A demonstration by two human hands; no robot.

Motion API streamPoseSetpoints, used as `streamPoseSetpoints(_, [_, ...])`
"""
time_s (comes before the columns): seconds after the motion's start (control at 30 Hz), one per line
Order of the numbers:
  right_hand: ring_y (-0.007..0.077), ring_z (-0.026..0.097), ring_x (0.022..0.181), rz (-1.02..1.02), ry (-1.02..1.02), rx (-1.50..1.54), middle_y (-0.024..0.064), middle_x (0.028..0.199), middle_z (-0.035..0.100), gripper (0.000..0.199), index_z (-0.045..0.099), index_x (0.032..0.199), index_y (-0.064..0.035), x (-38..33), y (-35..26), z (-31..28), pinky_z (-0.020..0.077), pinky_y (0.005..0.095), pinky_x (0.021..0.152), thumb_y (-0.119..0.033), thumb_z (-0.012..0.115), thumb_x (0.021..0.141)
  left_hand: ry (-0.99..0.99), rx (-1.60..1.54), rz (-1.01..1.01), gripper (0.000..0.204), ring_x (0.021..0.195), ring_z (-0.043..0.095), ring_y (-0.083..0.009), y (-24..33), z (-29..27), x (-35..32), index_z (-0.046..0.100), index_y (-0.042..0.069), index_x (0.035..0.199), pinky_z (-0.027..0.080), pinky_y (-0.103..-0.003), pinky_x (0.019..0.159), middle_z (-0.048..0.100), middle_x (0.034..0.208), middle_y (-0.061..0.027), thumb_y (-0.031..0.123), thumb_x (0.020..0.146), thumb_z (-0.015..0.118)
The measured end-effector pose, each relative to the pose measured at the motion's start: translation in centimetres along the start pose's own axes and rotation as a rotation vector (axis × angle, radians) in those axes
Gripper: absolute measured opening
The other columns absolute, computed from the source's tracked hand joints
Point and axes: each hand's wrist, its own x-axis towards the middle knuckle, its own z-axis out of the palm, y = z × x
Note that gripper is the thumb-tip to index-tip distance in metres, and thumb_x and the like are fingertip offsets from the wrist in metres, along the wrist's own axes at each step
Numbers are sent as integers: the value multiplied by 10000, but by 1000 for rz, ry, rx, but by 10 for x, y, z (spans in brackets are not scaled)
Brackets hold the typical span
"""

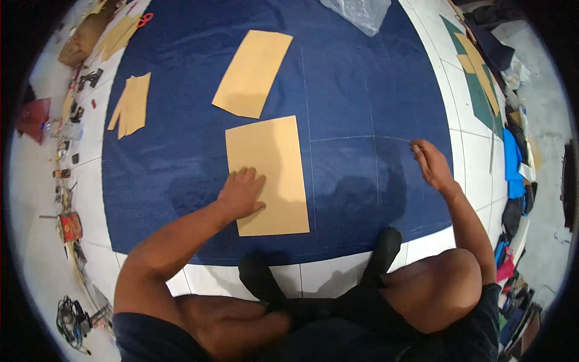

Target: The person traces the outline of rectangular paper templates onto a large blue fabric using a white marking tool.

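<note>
Dark blue fabric [181,151] lies spread on the floor before me, with thin pale lines drawn on its right half. My left hand [242,193] rests on a tan paper pattern piece [274,163], fingers spread over its left side. To the right, my right hand [429,163] is closed, its fingertips pinched at the right end of a pale line. Whatever those fingers hold is too small to make out. Beyond the first piece lies a second tan pattern piece [253,72], tilted and flat on the fabric.
Narrow tan paper pieces [132,105] lie on the fabric's left side. Red-handled scissors [145,20] are at the far left, and a clear plastic bag [362,13] at the far edge. Green material [476,90] with tan pieces lies right, beside piled cloth. My feet [381,256] touch the near edge.
</note>
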Motion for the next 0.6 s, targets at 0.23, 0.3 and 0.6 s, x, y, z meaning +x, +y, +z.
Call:
streamPoseSetpoints(0.23, [334, 699, 1041, 184, -176, -219, 190, 1177, 671, 252, 590, 1256, -37, -111, 18, -55, 561, 413, 877, -160, 472, 1071, 332, 80, 142, 1096, 1428, 330, -427, -12, 17, 22, 387, 66, 1522, 251, -657, 1160, 382, 1472, -275, 673, 701, 787])
streamPoseSetpoints(0.3, [334, 701, 1034, 262, -87, -192, 183, 1177, 678, 249, 603, 1241, -30, -122, -2, -71, 562, 410, 871, -166, 489, 1067, 263, 103, 168, 1129, 1414, 337, -437, -2, 12, 16, 382, 62, 1520, 259, -666, 1152, 377, 1468, -273, 680, 673, 802])
streamPoseSetpoints(0.6, [345, 676, 1063, -1, 100, -289, 159, 1173, 677, 288, 590, 1261, -68, -37, -32, -70, 541, 428, 928, -255, 474, 1076, 143, 87, 143, 1098, 1407, 353, -445, 20, 24, 5, 408, 68, 1498, 345, -604, 1131, 373, 1487, -249, 618, 655, 846])
